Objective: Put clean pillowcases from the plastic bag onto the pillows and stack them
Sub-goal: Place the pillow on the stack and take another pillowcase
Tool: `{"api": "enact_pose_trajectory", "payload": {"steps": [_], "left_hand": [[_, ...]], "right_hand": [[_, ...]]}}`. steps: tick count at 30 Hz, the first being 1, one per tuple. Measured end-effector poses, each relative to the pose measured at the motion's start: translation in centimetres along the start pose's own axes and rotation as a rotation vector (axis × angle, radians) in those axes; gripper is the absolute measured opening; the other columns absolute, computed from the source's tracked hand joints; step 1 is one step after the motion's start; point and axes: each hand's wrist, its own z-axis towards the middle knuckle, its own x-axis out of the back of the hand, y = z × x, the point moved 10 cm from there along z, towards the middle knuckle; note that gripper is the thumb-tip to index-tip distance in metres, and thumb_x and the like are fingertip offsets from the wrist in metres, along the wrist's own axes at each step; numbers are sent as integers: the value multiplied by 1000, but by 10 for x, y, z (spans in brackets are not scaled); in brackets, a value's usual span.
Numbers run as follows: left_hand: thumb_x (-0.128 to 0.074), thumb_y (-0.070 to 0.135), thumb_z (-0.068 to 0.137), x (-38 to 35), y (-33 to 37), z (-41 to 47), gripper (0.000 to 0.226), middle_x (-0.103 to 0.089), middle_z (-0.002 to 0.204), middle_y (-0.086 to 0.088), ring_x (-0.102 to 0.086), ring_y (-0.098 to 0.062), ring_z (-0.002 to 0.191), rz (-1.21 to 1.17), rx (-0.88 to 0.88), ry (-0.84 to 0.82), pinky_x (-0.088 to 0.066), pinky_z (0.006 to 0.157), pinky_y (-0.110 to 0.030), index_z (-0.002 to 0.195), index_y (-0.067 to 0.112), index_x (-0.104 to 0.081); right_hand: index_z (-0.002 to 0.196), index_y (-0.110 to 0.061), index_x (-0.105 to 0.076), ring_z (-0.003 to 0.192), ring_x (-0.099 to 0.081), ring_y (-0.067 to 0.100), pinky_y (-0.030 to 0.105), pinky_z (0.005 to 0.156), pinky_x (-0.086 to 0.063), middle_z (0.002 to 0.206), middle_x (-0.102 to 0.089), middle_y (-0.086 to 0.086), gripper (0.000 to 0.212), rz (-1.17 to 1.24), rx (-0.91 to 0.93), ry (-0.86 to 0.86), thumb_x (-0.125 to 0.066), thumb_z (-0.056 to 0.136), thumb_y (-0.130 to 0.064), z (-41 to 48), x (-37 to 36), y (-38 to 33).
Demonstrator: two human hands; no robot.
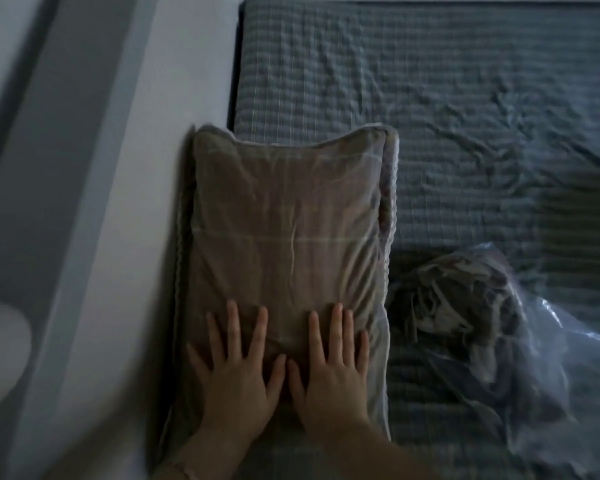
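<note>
Single head-worn view, looking steeply down, close over bed [465, 98], headboard [187, 64] at left

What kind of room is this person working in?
Most likely a bedroom. A bed with a wrinkled checked sheet fills the view, a pillow lies against the pale headboard, and both hands press flat on it; a plastic bag of fabric sits beside.

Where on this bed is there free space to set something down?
The checked sheet is bare beyond the pillow and beyond the plastic bag. The near side is crowded: the bag lies close beside the pillow, which left hand and right hand press flat.
</note>
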Motion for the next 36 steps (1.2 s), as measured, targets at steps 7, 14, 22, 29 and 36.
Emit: {"api": "enact_pose_trajectory", "payload": {"steps": [7,14,22,29,36], "left_hand": [[-37,68,83,-13,-47,15,81,15,157,-4,2,-43,141,-284,354,28,-21,103,-68,146,42,5],[-26,51,96,-25,-67,-28,75,0,154,-24,-14,-43,139,-317,713,-147,-18,111,-54,149,9,6],[-48,26,91,27,183,-96,44,-27,146,-9,-35,-28,131,-145,-302,-208,-33,105,-34,134,17,-42],[-53,33,88,-40,385,-170,33,9,157,-9,7,-28,144,-209,-686,-394,-8,118,-35,120,32,-61],[-52,31,93,-107,426,-119,66,-20,155,-4,-25,-19,140,-439,-215,-267,-32,111,-36,148,13,-20]], "right_hand": [[146,-31,6,139,19,20,53,109,15,153,15,3,77,-6,42,-33,-6,78,-65,32,-6,-19],[150,-30,-6,145,0,24,45,115,-14,157,9,1,65,2,51,-305,-30,92,-48,-49,-22,16],[99,-19,-63,90,-62,29,27,65,-41,97,-67,6,23,173,-465,-137,-42,92,-29,-166,96,195],[63,-18,-50,70,-55,24,27,51,-32,72,-58,6,28,302,-825,-100,-45,90,-21,-232,113,377],[111,-24,-67,111,-55,16,25,93,-46,131,-47,-13,28,387,-223,-217,-53,91,-10,-142,66,391]]}}
